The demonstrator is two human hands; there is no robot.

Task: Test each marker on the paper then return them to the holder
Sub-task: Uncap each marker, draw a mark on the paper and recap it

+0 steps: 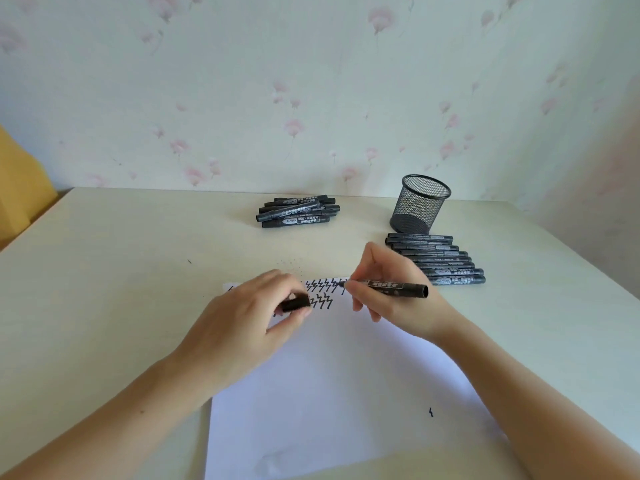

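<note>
right hand [391,289] fingers [360,289] pinch an uncapped black marker [388,285], tip on the white paper sheet [329,393] among zigzag marks [322,289]. left hand [249,317] fingers pinch its black cap [294,303]. beyond on the cream tabletop [121,254]: black mesh holder [419,204], a marker row [436,259] and a marker pile [298,211].

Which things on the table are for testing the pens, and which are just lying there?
For the job:
black marker in right hand
black cap in left hand
white paper sheet with zigzags
black mesh holder
loose marker pile
neat marker row

Just there:
yellow object at left edge
</note>
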